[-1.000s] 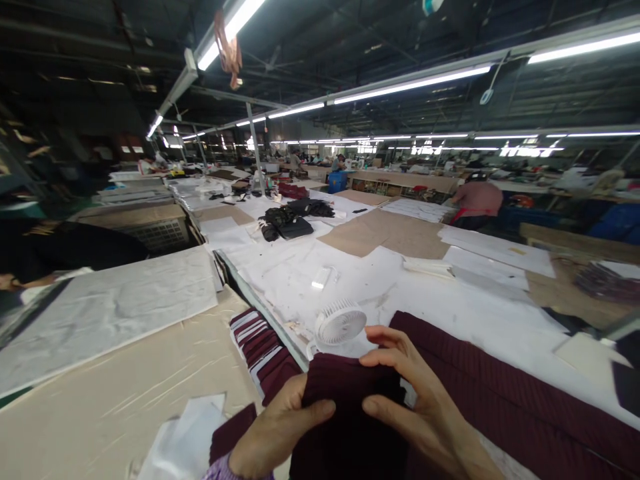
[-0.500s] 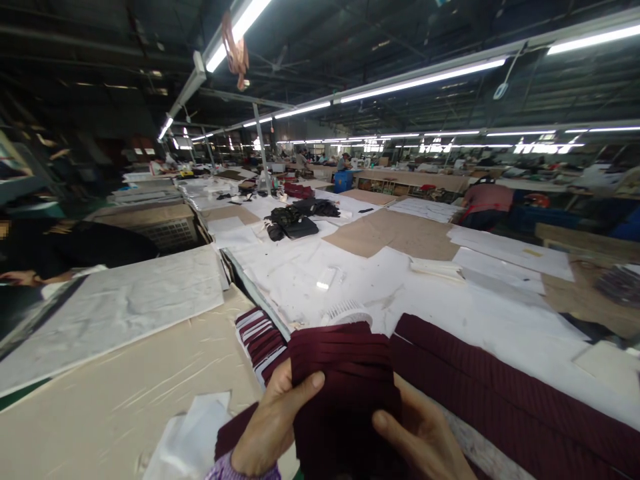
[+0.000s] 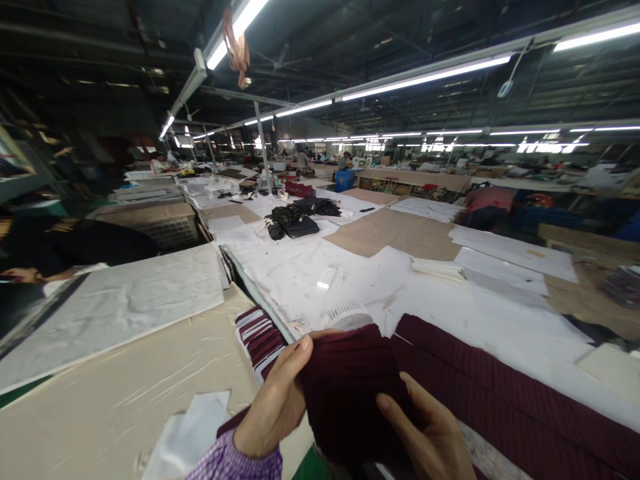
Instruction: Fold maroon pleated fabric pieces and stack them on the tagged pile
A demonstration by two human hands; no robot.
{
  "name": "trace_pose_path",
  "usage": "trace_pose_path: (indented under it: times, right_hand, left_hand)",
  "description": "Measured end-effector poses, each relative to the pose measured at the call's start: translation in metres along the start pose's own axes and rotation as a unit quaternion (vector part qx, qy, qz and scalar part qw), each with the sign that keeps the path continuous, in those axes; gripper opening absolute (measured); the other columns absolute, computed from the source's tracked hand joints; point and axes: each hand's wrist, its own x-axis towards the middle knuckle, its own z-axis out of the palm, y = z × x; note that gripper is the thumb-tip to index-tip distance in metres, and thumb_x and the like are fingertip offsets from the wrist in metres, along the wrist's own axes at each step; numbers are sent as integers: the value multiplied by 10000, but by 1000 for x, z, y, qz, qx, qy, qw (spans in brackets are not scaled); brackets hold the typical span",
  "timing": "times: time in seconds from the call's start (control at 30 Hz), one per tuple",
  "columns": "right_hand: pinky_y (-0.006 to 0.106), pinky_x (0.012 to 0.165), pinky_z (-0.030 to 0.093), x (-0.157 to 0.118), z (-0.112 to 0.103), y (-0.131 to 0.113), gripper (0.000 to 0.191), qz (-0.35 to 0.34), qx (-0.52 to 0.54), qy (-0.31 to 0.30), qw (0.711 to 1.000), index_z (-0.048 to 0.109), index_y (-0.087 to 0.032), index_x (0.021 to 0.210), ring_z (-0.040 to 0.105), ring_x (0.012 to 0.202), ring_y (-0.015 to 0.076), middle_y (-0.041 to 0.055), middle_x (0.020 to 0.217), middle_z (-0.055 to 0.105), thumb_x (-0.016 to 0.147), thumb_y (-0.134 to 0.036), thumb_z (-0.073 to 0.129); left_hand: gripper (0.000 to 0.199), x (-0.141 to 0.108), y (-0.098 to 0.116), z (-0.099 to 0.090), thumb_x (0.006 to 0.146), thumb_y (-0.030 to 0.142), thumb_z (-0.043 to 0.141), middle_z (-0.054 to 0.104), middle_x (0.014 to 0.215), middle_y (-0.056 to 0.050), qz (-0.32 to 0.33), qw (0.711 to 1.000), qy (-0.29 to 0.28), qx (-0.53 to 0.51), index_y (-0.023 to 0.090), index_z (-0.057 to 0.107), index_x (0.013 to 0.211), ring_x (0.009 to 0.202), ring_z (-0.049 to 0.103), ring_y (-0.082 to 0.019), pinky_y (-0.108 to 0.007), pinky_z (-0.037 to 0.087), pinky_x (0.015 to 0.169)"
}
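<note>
Tube lights (image 3: 425, 79) are glaring beneath a dim roof (image 3: 380, 40), the white table (image 3: 287, 277) is shining pale, dark cloth (image 3: 350, 400) is losing detail in shadow, and the view's edges are stretching.

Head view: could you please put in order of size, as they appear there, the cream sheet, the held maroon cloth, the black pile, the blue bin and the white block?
1. Cream sheet
2. Held maroon cloth
3. Black pile
4. Blue bin and white block: too alike to rank

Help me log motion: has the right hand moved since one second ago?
Yes, the right hand has moved lower in view, away from the white fan.
</note>
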Motion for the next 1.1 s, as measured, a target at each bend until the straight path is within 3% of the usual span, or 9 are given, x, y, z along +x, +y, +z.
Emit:
trace_pose_path:
  times: [0.3, 0.6, 0.83, 0.97, 1.03, 1.1]
  right_hand:
    - [239, 657, 443, 1, 1, -4, 381, 32, 3, -23, 999, 683, -187, 826, 540, 777, 178, 21, 766, 596, 784, -566, 683]
    - [231, 655, 446, 2, 3, -5, 400, 60, 28, -26, 997, 686, -186, 819, 530, 766, 171, 20, 751, 580, 745, -577, 722]
    - [220, 661, 424, 4, 3, -3, 409, 80, 52, -16, 995, 677, -173, 794, 511, 763, 154, 15, 775, 581, 729, -571, 742]
    - [248, 686, 450, 7, -1, 8, 401, 74, 73, -30, 994, 663, -166, 801, 535, 792, 181, 22, 776, 571, 740, -556, 737]
    - [263, 698, 466, 8, -4, 14, 384, 65, 81, -50, 993, 675, -170, 849, 541, 792, 185, 29, 801, 585, 757, -539, 730]
    - [280, 722, 479, 10, -5, 18, 374, 54, 86, -63, 993, 675, -173, 880, 535, 773, 174, 30, 821, 593, 773, -528, 720]
  left_hand:
    - [338, 5, 1, -3, 883, 401, 607, 732, 1084, -96, -42, 998, 21, -41, 149, 755, 1051, 1142, 623, -261, -365, 438, 1062]
    - [343, 3, 5, -3, 855, 413, 637, 738, 1033, -109, -47, 996, 59, -47, 147, 757, 1035, 1075, 650, -264, -342, 515, 934]
    - [428, 0, 5, -8, 885, 480, 578, 724, 1096, -119, -41, 999, 27, -6, 153, 729, 1116, 1066, 656, -264, -329, 514, 933]
    - [569, -4, -6, -20, 693, 414, 809, 694, 1192, -107, 22, 996, -45, 75, 211, 688, 1211, 1150, 615, -306, -374, 477, 1019]
    - [637, -3, -13, -23, 597, 331, 879, 704, 1170, -102, 49, 992, -38, 113, 213, 695, 1195, 1142, 620, -306, -380, 477, 1029]
    - [605, -1, -19, -24, 621, 297, 868, 724, 1115, -96, 57, 989, -1, 138, 200, 693, 1192, 1087, 649, -284, -371, 498, 1006]
